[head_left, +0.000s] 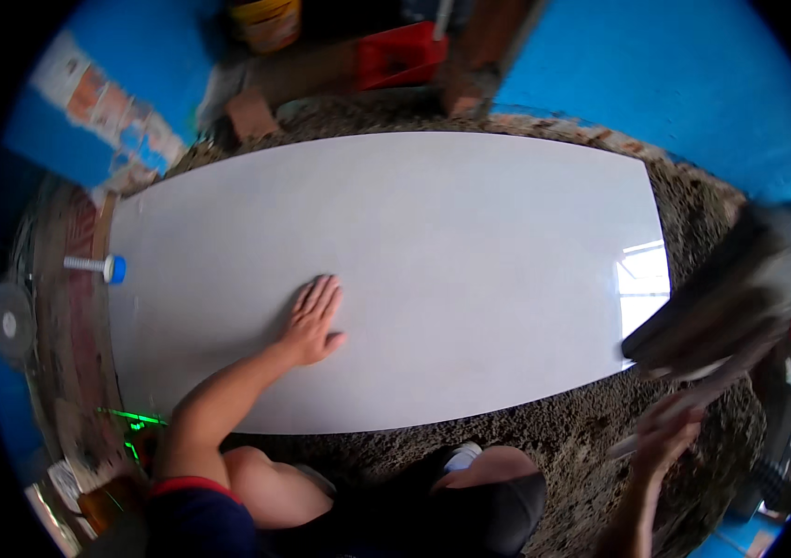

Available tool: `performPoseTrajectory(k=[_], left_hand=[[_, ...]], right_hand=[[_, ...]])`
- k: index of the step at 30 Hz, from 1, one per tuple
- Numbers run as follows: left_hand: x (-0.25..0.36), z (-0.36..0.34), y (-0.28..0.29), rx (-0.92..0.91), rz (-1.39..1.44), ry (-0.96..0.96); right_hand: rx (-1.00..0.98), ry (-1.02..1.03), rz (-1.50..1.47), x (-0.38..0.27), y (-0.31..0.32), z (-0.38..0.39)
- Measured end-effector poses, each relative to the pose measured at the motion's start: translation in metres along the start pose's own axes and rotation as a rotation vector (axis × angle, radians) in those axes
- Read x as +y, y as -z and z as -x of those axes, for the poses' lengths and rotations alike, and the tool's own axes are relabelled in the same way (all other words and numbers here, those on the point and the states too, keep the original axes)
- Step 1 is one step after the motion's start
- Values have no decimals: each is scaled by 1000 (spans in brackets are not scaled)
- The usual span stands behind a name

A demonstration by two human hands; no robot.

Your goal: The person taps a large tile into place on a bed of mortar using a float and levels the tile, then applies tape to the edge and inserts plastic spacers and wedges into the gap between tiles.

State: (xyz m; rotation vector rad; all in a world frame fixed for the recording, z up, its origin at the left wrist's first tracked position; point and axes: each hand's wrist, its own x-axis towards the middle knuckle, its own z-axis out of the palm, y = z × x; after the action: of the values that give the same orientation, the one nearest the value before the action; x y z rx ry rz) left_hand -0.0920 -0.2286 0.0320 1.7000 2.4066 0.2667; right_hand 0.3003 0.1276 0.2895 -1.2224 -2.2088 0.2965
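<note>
Slab (470,214) plain wht. Blurred tool (726,298) dk grey. R wall (647,84) blue; L wall (167,56) blue w/ orange & wht patches. Bucket (267,24) yel. Sleeve (198,516) navy w/ red trim.

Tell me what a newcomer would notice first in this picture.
Most likely the big, glossy white slab filling the middle, with the left hand laid flat on it. Next, the blurred dark mallet-like tool in the right hand, at the slab's right end.

Rough brown ground (558,435) (grainy, uneven), large glossy white slab (414,274) lying on it
</note>
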Motion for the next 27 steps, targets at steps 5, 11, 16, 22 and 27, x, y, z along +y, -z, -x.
performPoseTrajectory(k=[5, 11, 16, 22, 27], left_hand=[[-15, 74, -10, 44, 94, 205], [-5, 80, -7, 270, 103, 437], [20, 196, -7, 404, -26, 588], [32, 206, -19, 453, 35, 691], [19, 235, -9, 401, 45, 875]], right_hand=[[-868, -599, 70, -27, -160, 52], [-731, -273, -605, -47, -60, -54], [-375, -150, -621, -5, -82, 11], [-947, -35, 18, -23, -216, 89], [-1188, -77, -404, -105, -164, -25]])
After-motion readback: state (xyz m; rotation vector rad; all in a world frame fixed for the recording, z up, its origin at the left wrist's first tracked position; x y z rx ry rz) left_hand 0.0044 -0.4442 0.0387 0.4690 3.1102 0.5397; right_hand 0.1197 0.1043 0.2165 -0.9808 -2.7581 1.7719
